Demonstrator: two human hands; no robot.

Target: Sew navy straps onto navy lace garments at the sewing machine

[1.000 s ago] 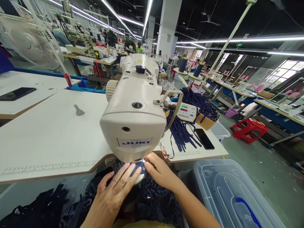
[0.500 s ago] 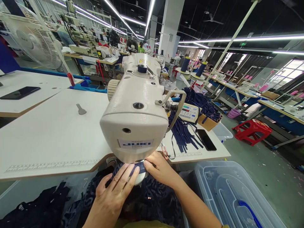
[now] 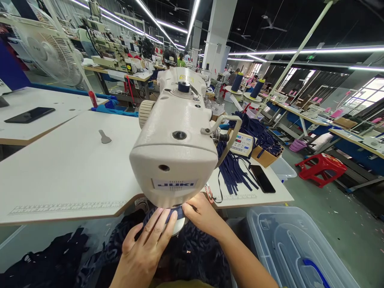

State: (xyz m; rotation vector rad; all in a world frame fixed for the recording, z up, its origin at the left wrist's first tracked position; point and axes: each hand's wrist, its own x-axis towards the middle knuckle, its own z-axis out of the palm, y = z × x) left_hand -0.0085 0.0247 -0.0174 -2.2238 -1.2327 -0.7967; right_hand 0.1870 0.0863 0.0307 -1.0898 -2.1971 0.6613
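Note:
The white sewing machine (image 3: 175,158) stands in front of me, its head hiding the needle area. Under it, a strip of navy fabric (image 3: 179,211) lies over the rounded white end of the machine bed (image 3: 179,227). My left hand (image 3: 144,248) rests on this fabric, palm down, with its fingers stretched out and slightly apart. On the other side my right hand (image 3: 204,216) pinches the fabric's edge near the thumb; its other fingers are partly behind the machine head. Dark patterned cloth (image 3: 198,250) hangs below both hands.
Right of the machine are navy strips (image 3: 232,172), small red-handled snips (image 3: 209,192), a phone (image 3: 263,179) and a control panel (image 3: 241,143). A clear plastic bin (image 3: 288,240) stands at lower right. A metal piece (image 3: 104,137) lies on the white tabletop (image 3: 69,168).
The whole view has shifted slightly, with the machine a little further right. Both hands keep nearly the same place on the navy fabric.

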